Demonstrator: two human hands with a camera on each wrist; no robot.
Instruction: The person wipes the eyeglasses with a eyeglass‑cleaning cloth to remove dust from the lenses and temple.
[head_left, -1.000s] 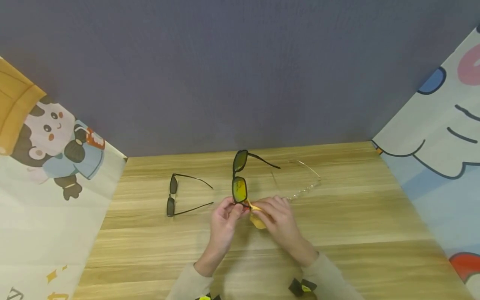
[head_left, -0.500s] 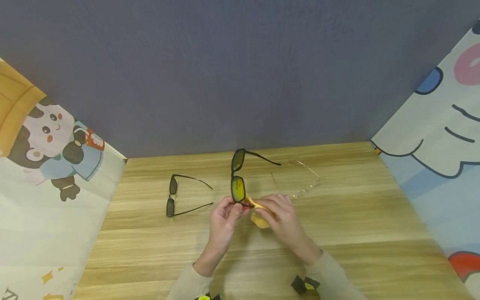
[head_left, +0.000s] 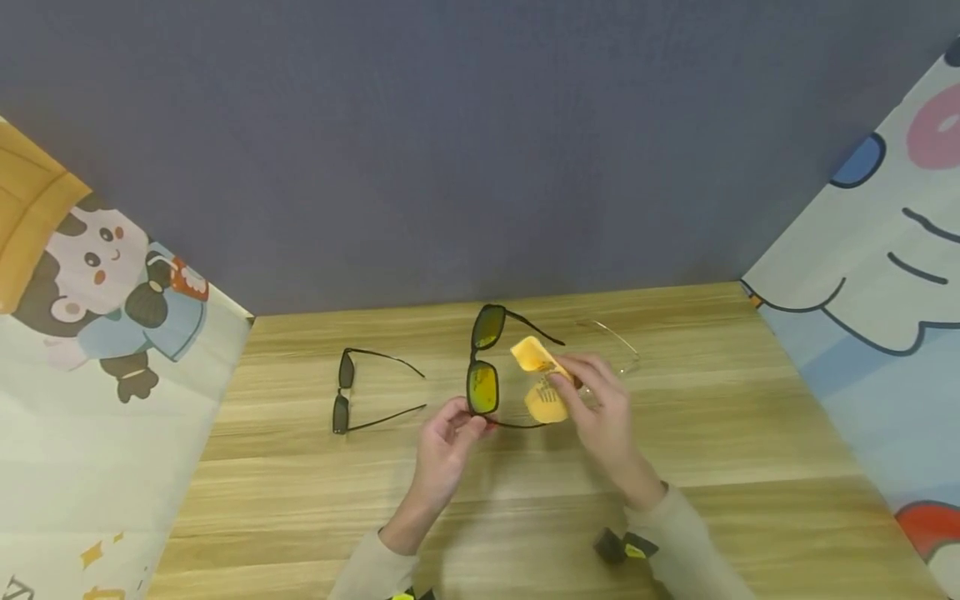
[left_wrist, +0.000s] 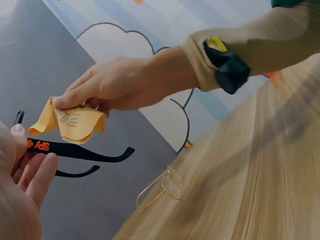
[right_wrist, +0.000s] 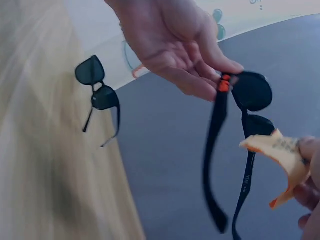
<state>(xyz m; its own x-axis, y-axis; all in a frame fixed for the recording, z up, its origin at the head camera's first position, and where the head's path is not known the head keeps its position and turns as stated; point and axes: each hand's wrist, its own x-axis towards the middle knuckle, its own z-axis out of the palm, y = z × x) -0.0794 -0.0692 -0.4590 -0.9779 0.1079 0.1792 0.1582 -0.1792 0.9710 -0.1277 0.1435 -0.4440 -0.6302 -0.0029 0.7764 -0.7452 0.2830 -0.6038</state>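
My left hand (head_left: 442,446) pinches a pair of black-framed sunglasses (head_left: 483,388) at the near hinge, holding them up over the table with both temples extended to the right. Their lenses look yellow-green in the head view. An orange "SPY" mark shows on the near temple (left_wrist: 75,149) in the left wrist view. Between thumb and fingers, my right hand (head_left: 603,408) pinches a yellow cleaning cloth (head_left: 546,402) with dark print. The cloth hangs in two flaps just above the near temple, beside the lenses.
A second pair of dark sunglasses (head_left: 341,412) lies unfolded on the wooden table (head_left: 300,500) to the left. Thin gold-rimmed glasses (left_wrist: 171,187) lie behind my right hand, partly hidden in the head view. A grey panel (head_left: 480,167) rises along the table's back edge.
My right hand has moved right and away from me, drawing the cloth off the near temple. The cloth now spreads wider. The sunglasses in my left hand have shifted slightly right.
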